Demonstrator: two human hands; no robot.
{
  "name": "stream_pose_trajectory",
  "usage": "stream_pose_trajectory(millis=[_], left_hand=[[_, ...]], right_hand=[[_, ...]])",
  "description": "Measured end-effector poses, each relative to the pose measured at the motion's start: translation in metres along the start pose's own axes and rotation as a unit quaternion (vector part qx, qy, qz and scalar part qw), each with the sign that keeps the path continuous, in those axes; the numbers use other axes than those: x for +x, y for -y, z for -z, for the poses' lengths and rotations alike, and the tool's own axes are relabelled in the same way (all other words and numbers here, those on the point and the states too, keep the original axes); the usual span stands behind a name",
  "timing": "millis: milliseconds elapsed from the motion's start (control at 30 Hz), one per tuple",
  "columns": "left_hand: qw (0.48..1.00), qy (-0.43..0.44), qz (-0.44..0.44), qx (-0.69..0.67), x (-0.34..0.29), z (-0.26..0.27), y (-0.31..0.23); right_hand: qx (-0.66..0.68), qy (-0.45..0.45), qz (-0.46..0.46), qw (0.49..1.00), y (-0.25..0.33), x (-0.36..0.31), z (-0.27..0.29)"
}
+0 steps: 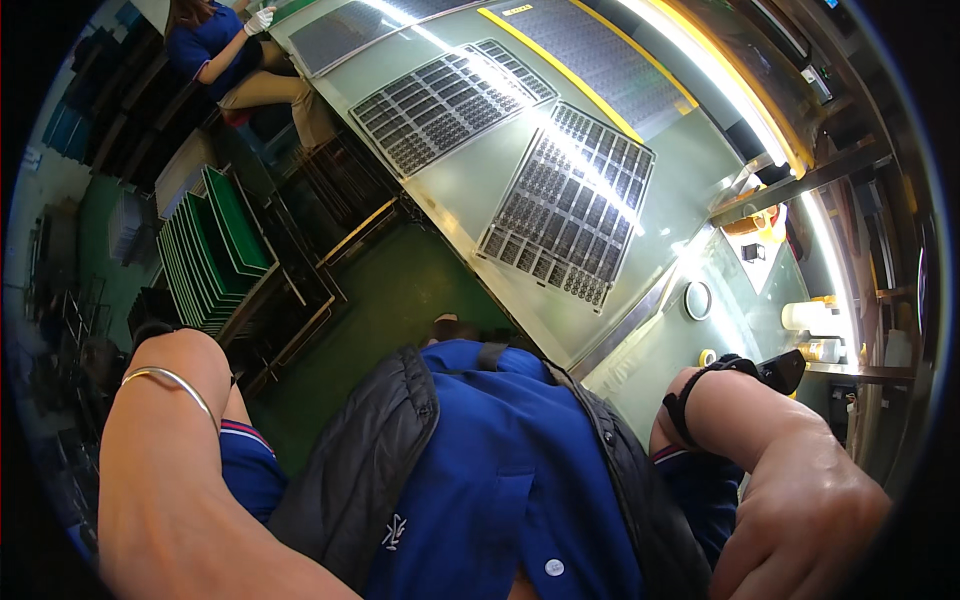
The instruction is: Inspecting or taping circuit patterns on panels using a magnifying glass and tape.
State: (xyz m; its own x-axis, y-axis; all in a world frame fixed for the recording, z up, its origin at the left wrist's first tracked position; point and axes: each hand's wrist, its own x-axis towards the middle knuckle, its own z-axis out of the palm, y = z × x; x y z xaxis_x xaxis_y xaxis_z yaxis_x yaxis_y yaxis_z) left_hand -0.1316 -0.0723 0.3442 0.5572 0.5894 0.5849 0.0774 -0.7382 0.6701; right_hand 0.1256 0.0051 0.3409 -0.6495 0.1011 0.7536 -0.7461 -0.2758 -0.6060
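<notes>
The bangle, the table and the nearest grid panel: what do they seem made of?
Bangle: likely polished metal; silvery highlights. Table: smooth, glossy top, perhaps glass or plastic; bright glare. Panel: dark, shiny, perhaps circuit board or plastic; repeated cells, streak of glare.

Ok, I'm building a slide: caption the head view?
Bare right hand in the foreground; dark gridded panels on the worktable beyond.

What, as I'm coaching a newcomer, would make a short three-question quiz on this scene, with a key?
1. True or false: the right hand at lower right is ungloved.
2. Which colour are the faces of the boards standing in a row at left? (a) red, (b) green, (c) yellow
3. What white item does the co-worker at upper left wear?

Key: 1. True. 2. b. 3. A glove.
</notes>
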Motion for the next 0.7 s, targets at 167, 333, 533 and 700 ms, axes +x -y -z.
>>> stream_pose_trajectory(millis=[167, 333, 533, 700], left_hand=[[1.0, 0.0, -0.011, -0.005, 0.002, 0.002, 0.01], [1.0, 0.001, -0.018, -0.008, 0.003, 0.004, 0.016], [1.0, 0.0, -0.009, -0.004, 0.0, 0.0, -0.001], [1.0, 0.004, -0.02, -0.008, -0.001, 0.004, 0.003]], right_hand=[[0.046, 0.019, -0.002, 0.999, -0.012, 0.002, 0.015], [0.066, 0.025, -0.002, 0.998, -0.016, 0.0, 0.019], [0.095, 0.023, 0.012, 0.995, -0.013, 0.003, 0.013], [0.115, 0.013, 0.037, 0.993, -0.007, 0.002, 0.005]])
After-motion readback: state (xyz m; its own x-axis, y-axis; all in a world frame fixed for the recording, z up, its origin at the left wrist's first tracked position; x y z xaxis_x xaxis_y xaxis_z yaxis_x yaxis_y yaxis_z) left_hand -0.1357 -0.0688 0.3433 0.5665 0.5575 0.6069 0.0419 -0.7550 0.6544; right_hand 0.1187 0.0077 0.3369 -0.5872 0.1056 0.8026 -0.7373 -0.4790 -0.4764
